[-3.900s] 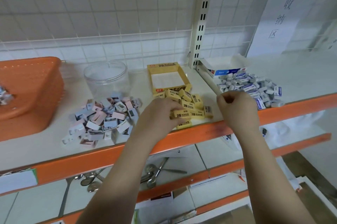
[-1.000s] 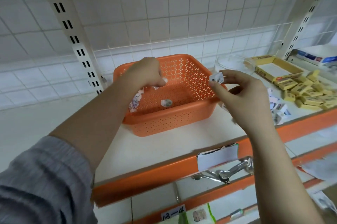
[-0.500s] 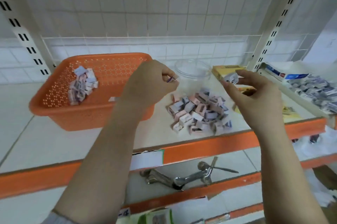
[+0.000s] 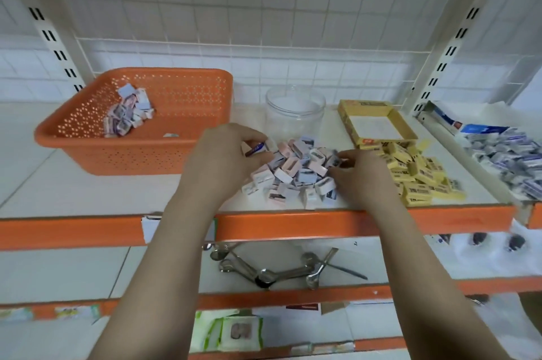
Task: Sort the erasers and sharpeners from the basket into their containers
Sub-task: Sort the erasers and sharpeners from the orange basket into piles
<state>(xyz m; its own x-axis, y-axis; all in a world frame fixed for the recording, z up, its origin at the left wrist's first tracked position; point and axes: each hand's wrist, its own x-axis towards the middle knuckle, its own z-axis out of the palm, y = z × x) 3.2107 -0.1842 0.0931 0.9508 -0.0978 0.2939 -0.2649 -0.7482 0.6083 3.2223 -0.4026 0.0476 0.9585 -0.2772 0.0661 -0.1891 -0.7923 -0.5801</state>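
Fingers of the left hand (image 4: 225,160) pinch a small blue-and-white piece (image 4: 257,149) at the left edge of the pastel pile (image 4: 296,172). Fingers of the right hand (image 4: 360,174) are curled around a small piece (image 4: 335,160) at the right edge of the same pile; what kind of piece it is, I cannot tell.

The pile lies close to the orange front edge (image 4: 293,223) of the shelf, and some pieces are almost at the lip. Between the pile and the orange basket (image 4: 146,151) there is a strip of bare white shelf.

The basket holds a small heap of wrapped pieces (image 4: 127,113) in its back left corner and one single piece (image 4: 171,135) near its front wall. The clear jar (image 4: 294,113) behind the pile looks empty. The open yellow box (image 4: 375,125) shows only its white bottom, and yellow erasers (image 4: 416,174) lie spread in front of it. At the far right, blue-and-white erasers (image 4: 510,157) lie in a heap beside a white-blue carton (image 4: 445,119).

Half a second ago both hands were raised above the shelf, each holding a piece; now they are down at the pastel pile.
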